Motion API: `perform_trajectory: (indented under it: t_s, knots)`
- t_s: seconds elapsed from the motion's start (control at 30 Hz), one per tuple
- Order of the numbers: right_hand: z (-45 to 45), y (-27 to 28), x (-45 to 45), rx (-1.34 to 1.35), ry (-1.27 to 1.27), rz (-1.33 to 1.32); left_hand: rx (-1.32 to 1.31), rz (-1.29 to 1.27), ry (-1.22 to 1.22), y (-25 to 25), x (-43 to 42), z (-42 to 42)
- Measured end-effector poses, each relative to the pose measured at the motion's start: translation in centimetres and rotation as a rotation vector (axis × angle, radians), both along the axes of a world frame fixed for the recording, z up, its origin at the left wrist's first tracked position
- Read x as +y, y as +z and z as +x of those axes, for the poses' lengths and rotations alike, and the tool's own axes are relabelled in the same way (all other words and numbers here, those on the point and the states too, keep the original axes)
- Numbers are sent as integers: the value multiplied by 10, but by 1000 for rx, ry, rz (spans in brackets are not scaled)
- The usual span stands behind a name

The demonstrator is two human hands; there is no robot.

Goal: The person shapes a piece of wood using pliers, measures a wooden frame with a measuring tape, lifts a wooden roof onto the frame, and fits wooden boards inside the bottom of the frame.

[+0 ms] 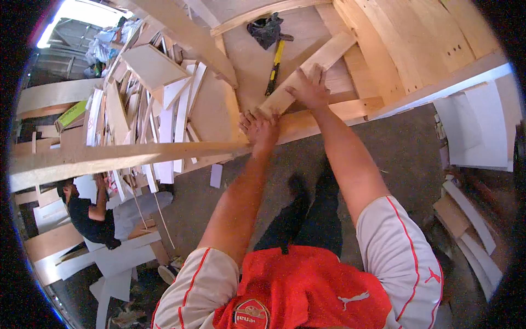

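A short wooden board (335,50) lies slantwise across the wooden frame (307,125). My left hand (259,127) is closed round the board's near end, at the frame's corner. Farther up the same board rests my right hand (310,88), its fingers spread over the top face. Behind the board, on the panel inside the frame, are a hammer with a yellow and black handle (276,61) and a crumpled black plastic bag (265,30).
Many offcuts (129,109) are piled at the left. A long beam (126,158) runs left from the frame's corner. Another person (90,211) is at the lower left. White panels (476,126) stand at the right.
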State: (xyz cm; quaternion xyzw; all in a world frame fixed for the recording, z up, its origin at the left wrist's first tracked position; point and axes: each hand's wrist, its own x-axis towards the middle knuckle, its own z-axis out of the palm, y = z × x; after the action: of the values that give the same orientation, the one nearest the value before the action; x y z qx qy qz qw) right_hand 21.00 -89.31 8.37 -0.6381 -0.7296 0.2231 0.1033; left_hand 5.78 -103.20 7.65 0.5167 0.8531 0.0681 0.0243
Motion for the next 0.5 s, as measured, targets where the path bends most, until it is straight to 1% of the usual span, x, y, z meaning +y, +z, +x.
perform_trajectory:
  t_s: [0.03,0.13,0.17,0.23,0.27,0.3,0.37,0.47,0.5]
  knots:
    - [0,-6,2,12,1,15,38,58,-10,-16,6,-6]
    - [-1,-16,5,22,-15,16,-39,30,-96,-27,11,-12]
    - [1,2,4,47,-12,-59,-47,1,-92,-27,12,-13]
    - [0,-10,3,36,-8,21,-59,-62,-90,-24,8,-17]
    - [1,-15,3,31,-6,61,-16,-44,-102,-27,6,-17]
    - [2,-7,2,21,-3,6,30,-22,-112,-31,5,-18]
    - [2,5,-4,33,-16,12,101,67,-152,-31,2,-21]
    - [2,0,-4,22,-36,87,1,68,-93,-11,7,-12]
    - [2,3,-6,21,-41,87,82,64,-142,-27,5,-19]
